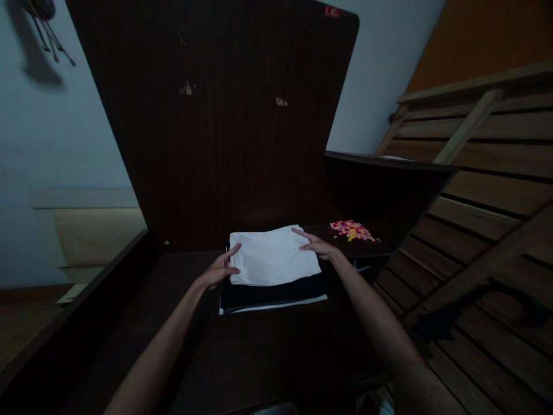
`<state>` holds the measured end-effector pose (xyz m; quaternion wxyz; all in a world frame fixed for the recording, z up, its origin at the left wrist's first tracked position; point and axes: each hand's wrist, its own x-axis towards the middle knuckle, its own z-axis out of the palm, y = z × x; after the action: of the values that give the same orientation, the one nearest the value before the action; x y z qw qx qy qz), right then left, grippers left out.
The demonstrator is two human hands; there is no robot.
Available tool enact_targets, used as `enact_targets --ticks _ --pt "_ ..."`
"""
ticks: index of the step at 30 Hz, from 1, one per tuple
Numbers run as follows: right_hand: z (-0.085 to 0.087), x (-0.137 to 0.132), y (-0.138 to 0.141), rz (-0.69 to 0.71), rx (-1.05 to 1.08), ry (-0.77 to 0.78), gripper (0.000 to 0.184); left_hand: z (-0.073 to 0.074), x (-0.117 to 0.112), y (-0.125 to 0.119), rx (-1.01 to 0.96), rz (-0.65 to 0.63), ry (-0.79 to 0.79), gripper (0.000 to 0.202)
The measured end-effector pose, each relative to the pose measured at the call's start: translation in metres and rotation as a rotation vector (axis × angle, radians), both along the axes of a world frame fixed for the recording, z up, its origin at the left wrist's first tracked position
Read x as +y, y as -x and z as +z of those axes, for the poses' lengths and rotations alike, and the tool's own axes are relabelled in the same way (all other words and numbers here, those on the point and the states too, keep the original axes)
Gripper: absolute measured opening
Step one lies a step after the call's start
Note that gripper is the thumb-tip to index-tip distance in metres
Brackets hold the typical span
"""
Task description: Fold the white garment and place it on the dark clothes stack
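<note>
A white folded cloth [273,257] lies flat across the middle of the dark desk. My left hand [219,270] grips its left edge, with two digits on top of the fabric and the other fingers hidden at the side. At the right edge, my right hand [317,246] holds it in the same way, fingertips resting on the white surface. Under it shows a black folded cloth [272,294], and a thin white edge sticks out below the black one toward me.
Pink, red and yellow small pieces [352,230] lie in a pile on the dark shelf [384,249] at right. A tall dark panel [224,127] rises behind. To the right stands a wooden slatted frame [479,219] with a black strap-like thing [440,328] on it.
</note>
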<state>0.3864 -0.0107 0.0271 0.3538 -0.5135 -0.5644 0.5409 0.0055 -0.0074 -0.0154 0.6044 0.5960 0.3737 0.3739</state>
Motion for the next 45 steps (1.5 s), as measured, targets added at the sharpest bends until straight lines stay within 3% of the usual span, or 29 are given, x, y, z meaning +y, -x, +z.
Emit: enact_targets --ticks 4,10,17,22,25,27,29,32,34,37,39,42,45 --pt "0.003 0.007 -0.006 -0.020 0.002 -0.020 0.097 -0.001 0.002 0.000 -0.012 0.001 0.044 0.104" --pt "-0.023 0.002 -0.004 0.043 -0.156 0.126 0.101 -0.022 0.001 0.005 0.077 -0.059 0.210 0.108" --pt "-0.020 0.000 -0.014 0.058 -0.070 0.067 0.104 -0.028 0.004 0.005 0.066 -0.048 0.124 0.115" --pt "-0.028 -0.002 -0.013 0.019 -0.183 0.124 0.101 -0.039 0.004 0.004 0.077 -0.017 0.145 0.116" --pt "-0.022 -0.005 -0.011 -0.013 -0.287 0.080 0.099 -0.036 0.004 0.008 0.140 -0.040 0.109 0.115" --pt "-0.012 -0.008 -0.009 -0.056 -0.465 0.062 0.097 -0.029 0.006 0.012 0.256 -0.033 0.058 0.109" --pt "-0.001 -0.012 -0.004 -0.118 -0.735 -0.013 0.090 -0.022 0.008 0.013 0.437 0.064 -0.077 0.093" --pt "0.008 -0.016 0.016 -0.230 -1.116 -0.251 0.063 -0.013 0.012 0.003 0.716 0.299 -0.434 0.057" --pt "0.006 -0.016 0.040 -0.277 -1.198 -0.404 0.047 -0.010 0.014 -0.015 0.810 0.342 -0.644 0.044" --pt "-0.011 -0.013 0.079 -0.258 -1.127 -0.592 0.049 -0.013 0.012 -0.050 0.851 0.227 -0.827 0.044" --pt "-0.029 -0.011 0.097 -0.206 -1.101 -0.623 0.056 -0.019 0.008 -0.069 0.897 0.147 -0.867 0.050" --pt "-0.053 -0.009 0.101 -0.151 -1.154 -0.517 0.062 -0.031 0.004 -0.080 0.999 0.094 -0.814 0.060" --pt "-0.067 -0.010 0.088 -0.170 -1.248 -0.397 0.063 -0.040 0.002 -0.076 1.045 0.092 -0.793 0.066"
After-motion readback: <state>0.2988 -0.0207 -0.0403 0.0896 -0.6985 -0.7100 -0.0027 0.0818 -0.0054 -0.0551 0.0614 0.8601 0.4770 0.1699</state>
